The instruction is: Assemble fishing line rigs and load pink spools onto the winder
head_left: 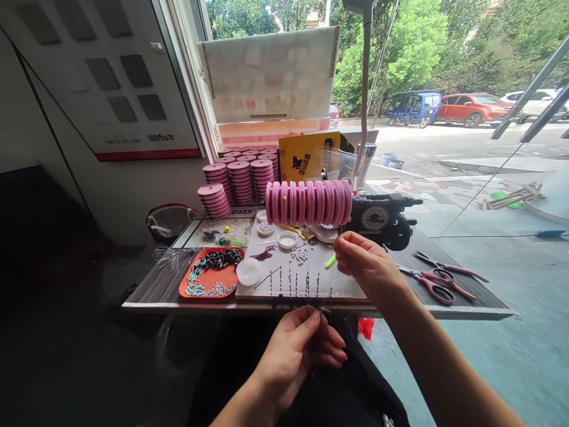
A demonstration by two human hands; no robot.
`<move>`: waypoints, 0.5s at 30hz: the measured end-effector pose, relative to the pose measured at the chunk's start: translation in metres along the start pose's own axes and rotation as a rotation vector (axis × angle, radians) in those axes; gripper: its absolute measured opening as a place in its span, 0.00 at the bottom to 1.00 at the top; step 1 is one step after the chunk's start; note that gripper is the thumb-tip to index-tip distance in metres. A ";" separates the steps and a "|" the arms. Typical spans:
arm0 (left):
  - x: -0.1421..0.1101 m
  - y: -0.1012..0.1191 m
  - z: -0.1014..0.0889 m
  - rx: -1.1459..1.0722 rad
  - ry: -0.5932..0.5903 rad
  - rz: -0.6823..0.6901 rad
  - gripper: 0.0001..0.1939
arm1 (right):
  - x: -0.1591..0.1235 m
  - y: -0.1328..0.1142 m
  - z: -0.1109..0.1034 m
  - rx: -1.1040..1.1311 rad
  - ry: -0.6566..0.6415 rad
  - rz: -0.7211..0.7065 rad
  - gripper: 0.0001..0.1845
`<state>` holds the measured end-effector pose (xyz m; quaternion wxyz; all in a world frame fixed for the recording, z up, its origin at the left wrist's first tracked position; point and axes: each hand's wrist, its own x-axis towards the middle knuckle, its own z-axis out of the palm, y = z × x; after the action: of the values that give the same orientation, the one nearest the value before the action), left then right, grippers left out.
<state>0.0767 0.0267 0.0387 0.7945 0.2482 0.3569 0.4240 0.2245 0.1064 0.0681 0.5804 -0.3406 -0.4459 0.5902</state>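
Note:
My left hand [300, 350], low in front of the table edge, pinches a small dark piece [325, 311] between thumb and forefinger. Higher up and to the right, the fingertips of my right hand [367, 261] are pressed together; what they hold is too fine to make out. Between the hands is a row of short dark strands [307, 284] hanging at the front of the white board [249, 290]. Behind my right hand is a roller of pink spools [309, 203], joined to a black winding device [377, 219].
An orange tray [208, 276] of black, teal and silver small parts stands left. Near it are a white dish [249, 271], small round dishes [287, 240] and loose beads [299, 256]. Scissors [438, 284] and pliers [448, 265] lie right. Stacked pink spools [242, 181] and a yellow box [306, 157] stand behind.

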 end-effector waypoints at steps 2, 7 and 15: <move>0.000 0.000 0.000 0.001 -0.005 -0.001 0.14 | 0.000 0.000 0.000 0.005 -0.004 0.001 0.17; -0.003 0.001 0.000 -0.007 -0.009 -0.008 0.13 | 0.000 0.000 0.001 0.007 -0.011 -0.009 0.16; -0.002 -0.002 -0.004 -0.026 0.014 0.002 0.12 | 0.001 0.000 0.001 0.004 -0.005 -0.015 0.16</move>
<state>0.0740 0.0240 0.0359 0.7947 0.2351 0.3566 0.4313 0.2233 0.1070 0.0688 0.5842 -0.3344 -0.4488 0.5878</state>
